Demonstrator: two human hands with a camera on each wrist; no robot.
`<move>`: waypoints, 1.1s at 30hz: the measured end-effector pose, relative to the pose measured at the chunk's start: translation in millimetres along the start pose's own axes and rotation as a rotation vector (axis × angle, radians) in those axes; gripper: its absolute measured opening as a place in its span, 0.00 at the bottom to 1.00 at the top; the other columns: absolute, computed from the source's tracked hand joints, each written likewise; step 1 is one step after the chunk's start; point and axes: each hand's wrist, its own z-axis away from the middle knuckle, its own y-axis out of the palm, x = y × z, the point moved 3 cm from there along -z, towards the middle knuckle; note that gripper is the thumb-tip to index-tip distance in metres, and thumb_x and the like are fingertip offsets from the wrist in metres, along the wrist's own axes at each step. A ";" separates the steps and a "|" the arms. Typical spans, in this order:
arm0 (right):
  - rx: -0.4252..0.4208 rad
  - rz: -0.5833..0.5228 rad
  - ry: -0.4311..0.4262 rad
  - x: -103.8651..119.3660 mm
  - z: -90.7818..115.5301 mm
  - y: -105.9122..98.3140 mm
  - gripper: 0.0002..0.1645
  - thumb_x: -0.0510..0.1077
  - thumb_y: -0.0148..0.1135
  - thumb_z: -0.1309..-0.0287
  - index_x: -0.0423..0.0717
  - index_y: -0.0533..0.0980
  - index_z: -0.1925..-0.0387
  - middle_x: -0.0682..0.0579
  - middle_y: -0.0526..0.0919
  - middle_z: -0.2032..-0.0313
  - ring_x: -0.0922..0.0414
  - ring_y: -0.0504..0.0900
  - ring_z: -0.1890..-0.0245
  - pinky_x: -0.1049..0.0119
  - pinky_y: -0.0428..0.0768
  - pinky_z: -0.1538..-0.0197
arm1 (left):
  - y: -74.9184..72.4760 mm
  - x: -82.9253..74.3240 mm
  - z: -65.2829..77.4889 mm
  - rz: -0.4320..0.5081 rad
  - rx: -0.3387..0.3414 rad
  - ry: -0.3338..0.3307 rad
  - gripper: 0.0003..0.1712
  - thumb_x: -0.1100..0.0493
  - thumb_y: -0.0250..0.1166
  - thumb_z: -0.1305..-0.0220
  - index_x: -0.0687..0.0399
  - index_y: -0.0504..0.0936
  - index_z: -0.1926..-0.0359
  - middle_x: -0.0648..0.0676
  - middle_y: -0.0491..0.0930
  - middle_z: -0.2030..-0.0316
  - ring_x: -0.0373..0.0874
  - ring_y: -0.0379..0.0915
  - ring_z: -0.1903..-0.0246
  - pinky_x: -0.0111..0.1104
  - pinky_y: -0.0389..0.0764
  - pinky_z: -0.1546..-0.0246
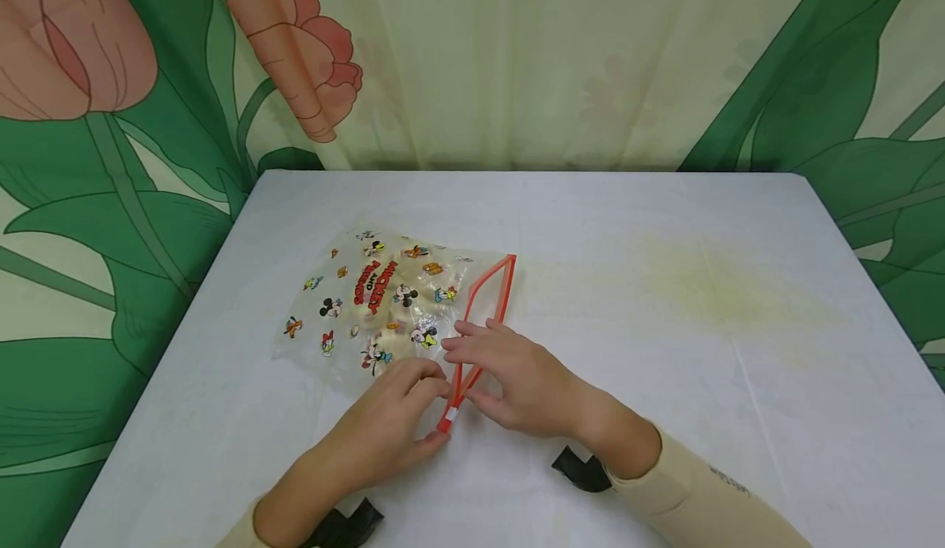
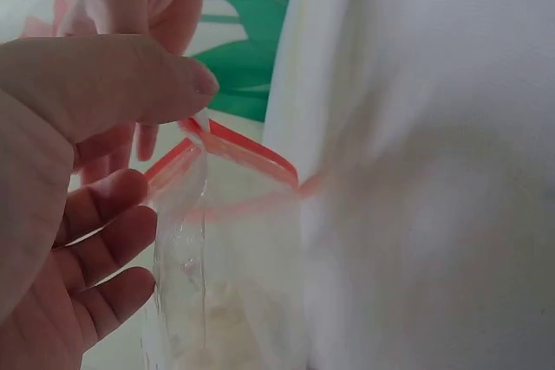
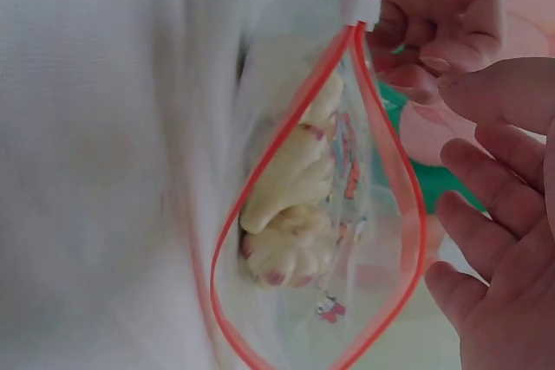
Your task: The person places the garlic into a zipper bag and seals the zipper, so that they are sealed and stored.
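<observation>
A clear plastic zip bag [image 1: 335, 289] printed with small cartoon figures and red lettering lies on the table, its red-edged mouth [image 1: 509, 281] gaping toward the right. Inside it, the right wrist view shows cream-coloured rounded items [image 3: 290, 181] with pinkish tips; their kind is unclear. My left hand [image 1: 387, 429] pinches the near end of the red zip, close to the white slider [image 3: 362, 6]. Over the mouth's near half, my right hand [image 1: 524, 376] has its fingers spread and loosely bent. These fingers [image 3: 494, 188] lie beside the red edge without gripping it.
A white cloth covers the table [image 1: 627, 285], with a faint yellowish stain at the right. Behind stands a curtain [image 1: 531, 64] with large flowers and green leaves. Black straps [image 1: 583, 470] sit at both wrists.
</observation>
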 end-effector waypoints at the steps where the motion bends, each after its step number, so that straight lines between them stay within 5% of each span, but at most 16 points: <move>1: 0.003 0.013 -0.018 0.2 0.3 1.7 0.25 0.35 0.70 0.47 0.39 0.78 0.45 0.49 0.80 0.41 0.49 0.70 0.33 0.46 0.65 0.32 | 0.1 0.2 0.1 0.000 -0.013 0.008 0.27 0.57 0.81 0.56 0.54 0.78 0.56 0.51 0.74 0.53 0.45 0.70 0.50 0.36 0.79 0.50; 14: 0.015 0.188 -0.156 -1.0 3.8 21.2 0.29 0.43 0.77 0.51 0.41 0.78 0.47 0.51 0.84 0.50 0.57 0.81 0.45 0.44 0.69 0.35 | -3.4 4.1 2.3 0.045 -0.088 0.055 0.15 0.64 0.79 0.54 0.49 0.80 0.68 0.44 0.79 0.64 0.40 0.74 0.62 0.28 0.79 0.60; 24: -0.049 0.241 -0.232 0.7 0.5 35.5 0.16 0.40 0.76 0.51 0.46 0.84 0.58 0.55 0.86 0.56 0.60 0.83 0.51 0.48 0.74 0.39 | -7.6 5.2 6.3 0.086 -0.180 0.099 0.19 0.72 0.77 0.59 0.52 0.79 0.67 0.45 0.80 0.67 0.38 0.76 0.67 0.26 0.79 0.64; 33: -0.048 0.267 -0.238 -0.5 -2.8 39.5 0.10 0.39 0.74 0.49 0.50 0.85 0.62 0.57 0.86 0.58 0.62 0.83 0.53 0.45 0.73 0.38 | -6.8 5.7 9.0 0.103 -0.183 0.086 0.17 0.71 0.75 0.52 0.53 0.79 0.65 0.45 0.81 0.66 0.37 0.77 0.67 0.25 0.80 0.63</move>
